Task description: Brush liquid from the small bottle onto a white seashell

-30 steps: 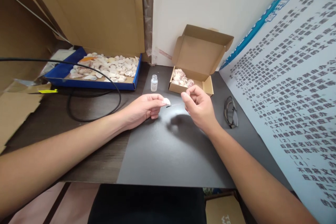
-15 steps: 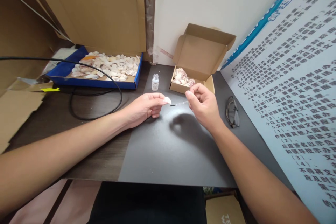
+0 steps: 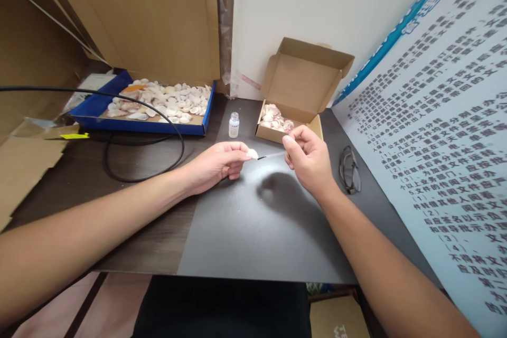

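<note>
My left hand (image 3: 224,165) pinches a small white shell (image 3: 252,154) between thumb and fingers, above the dark grey mat. My right hand (image 3: 307,157) is closed on the end of a thin clear brush (image 3: 274,155). The brush's dark tip points left and looks to be at the shell's right edge; whether they touch is too small to tell. Behind my left hand stands a small open glass bottle (image 3: 233,125) with a printed label. Beyond my right hand, an open cardboard box (image 3: 271,134) holds pinkish-white shells (image 3: 273,118).
A blue tray (image 3: 154,125) of many pale shells lies at the back left, with a black cable (image 3: 174,124) looping in front. Folded glasses (image 3: 350,170) rest at the right, beside a printed sheet (image 3: 447,132). A white wall stands behind.
The brush tip has come up closer to the shell, and the shell has tilted slightly. Both hands keep their grips and have hardly moved.
</note>
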### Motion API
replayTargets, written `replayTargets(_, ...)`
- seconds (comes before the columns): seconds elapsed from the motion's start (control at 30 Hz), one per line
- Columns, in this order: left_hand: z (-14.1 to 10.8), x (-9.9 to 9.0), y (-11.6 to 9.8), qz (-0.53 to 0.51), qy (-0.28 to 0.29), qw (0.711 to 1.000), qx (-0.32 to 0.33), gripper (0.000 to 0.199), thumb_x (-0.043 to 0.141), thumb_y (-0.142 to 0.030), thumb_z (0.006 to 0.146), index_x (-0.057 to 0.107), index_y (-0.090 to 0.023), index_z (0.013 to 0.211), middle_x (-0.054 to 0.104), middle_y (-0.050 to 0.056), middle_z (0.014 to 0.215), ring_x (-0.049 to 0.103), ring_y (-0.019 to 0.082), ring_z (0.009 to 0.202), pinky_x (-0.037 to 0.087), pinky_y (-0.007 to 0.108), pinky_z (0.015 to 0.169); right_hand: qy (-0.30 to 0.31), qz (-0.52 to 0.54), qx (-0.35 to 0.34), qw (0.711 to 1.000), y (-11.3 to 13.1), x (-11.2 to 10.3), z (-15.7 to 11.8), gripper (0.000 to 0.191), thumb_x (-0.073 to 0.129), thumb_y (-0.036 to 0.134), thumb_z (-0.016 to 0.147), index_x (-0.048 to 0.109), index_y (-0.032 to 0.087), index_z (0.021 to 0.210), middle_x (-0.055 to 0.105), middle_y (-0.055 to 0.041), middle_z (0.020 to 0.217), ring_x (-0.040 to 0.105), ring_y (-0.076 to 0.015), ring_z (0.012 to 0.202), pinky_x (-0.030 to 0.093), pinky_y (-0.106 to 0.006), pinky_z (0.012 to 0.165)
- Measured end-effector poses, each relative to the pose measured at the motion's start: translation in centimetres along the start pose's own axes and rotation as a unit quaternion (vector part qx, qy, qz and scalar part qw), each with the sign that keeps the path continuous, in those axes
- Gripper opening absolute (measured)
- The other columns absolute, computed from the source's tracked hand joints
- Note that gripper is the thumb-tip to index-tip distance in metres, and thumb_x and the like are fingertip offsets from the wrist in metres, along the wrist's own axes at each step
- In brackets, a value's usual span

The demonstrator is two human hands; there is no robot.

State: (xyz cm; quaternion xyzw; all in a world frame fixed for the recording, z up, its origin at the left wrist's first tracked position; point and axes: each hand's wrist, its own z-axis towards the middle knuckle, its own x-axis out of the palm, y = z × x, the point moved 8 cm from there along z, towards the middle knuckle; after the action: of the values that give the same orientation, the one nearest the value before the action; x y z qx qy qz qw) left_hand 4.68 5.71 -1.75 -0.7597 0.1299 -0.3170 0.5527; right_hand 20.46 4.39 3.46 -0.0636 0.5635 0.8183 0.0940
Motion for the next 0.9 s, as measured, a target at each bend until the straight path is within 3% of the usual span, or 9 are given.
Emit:
replayTargets(0.13, 0.0, -0.1, 0.0, 0.001, 0.0, 1.0, 0.004, 0.018, 0.075, -0.028, 0.08, 0.063, -0.015, 0.074, 0.038, -0.006, 0.055, 0.031, 0.007, 0.051, 0.03, 0.02, 0.051, 0.034, -0.014, 0.014, 0.999, -0.2, 0.8, -0.2, 0.025, 0.059, 0.033, 0.092, 0.044, 0.023, 0.075, 0.038, 0.0099, 0.05, 0.034, -0.0071, 0.042, 0.026, -0.025, 0.046)
replayTargets(0.33, 0.0, -0.2, 0.0, 0.005, -0.01, 1.0, -0.001, 0.018, 0.075, -0.028, 0.08, 0.063, -0.016, 0.075, 0.036, -0.007, 0.054, 0.03, 0.007, 0.051, 0.03, 0.02, 0.051, -0.024, -0.033, 0.006, 0.999, 0.0, -0.4, 0.1, 0.027, 0.059, 0.036, 0.092, 0.043, 0.023, 0.074, 0.036, 0.0097, 0.05, 0.036, -0.0078, 0.043, 0.027, -0.026, 0.047)
replayTargets(0.53, 0.0, -0.2, 0.0, 0.009, -0.008, 1.0, 0.001, 0.018, 0.074, -0.029, 0.08, 0.062, -0.015, 0.075, 0.038, -0.006, 0.058, 0.031, 0.007, 0.052, 0.03, 0.02, 0.051, 0.009, -0.01, 0.005, 1.0, -0.1, 0.4, -0.1, 0.032, 0.063, 0.042, 0.089, 0.042, 0.023, 0.075, 0.034, 0.0095, 0.053, 0.032, -0.0077, 0.045, 0.025, -0.025, 0.048)
replayTargets(0.67, -0.1, -0.2, 0.1, 0.004, 0.003, 1.0, -0.003, 0.016, 0.072, -0.028, 0.082, 0.064, -0.015, 0.078, 0.037, -0.006, 0.057, 0.03, 0.007, 0.052, 0.029, 0.019, 0.051, -0.025, -0.04, 0.005, 0.999, -0.1, -0.2, 0.0, 0.031, 0.064, 0.039, 0.089, 0.041, 0.023, 0.075, 0.033, 0.0095, 0.054, 0.03, -0.0078, 0.047, 0.024, -0.025, 0.049)
replayTargets(0.9, -0.1, 0.1, 0.0, 0.003, 0.01, 1.0, -0.003, 0.01, 0.067, -0.025, 0.084, 0.065, -0.015, 0.081, 0.036, -0.007, 0.056, 0.027, 0.007, 0.051, 0.029, 0.02, 0.051, 0.004, 0.043, 0.013, 0.999, -0.3, 0.2, 0.2, 0.034, 0.067, 0.044, 0.086, 0.041, 0.024, 0.078, 0.036, 0.0098, 0.055, 0.033, -0.0069, 0.045, 0.025, -0.024, 0.047)
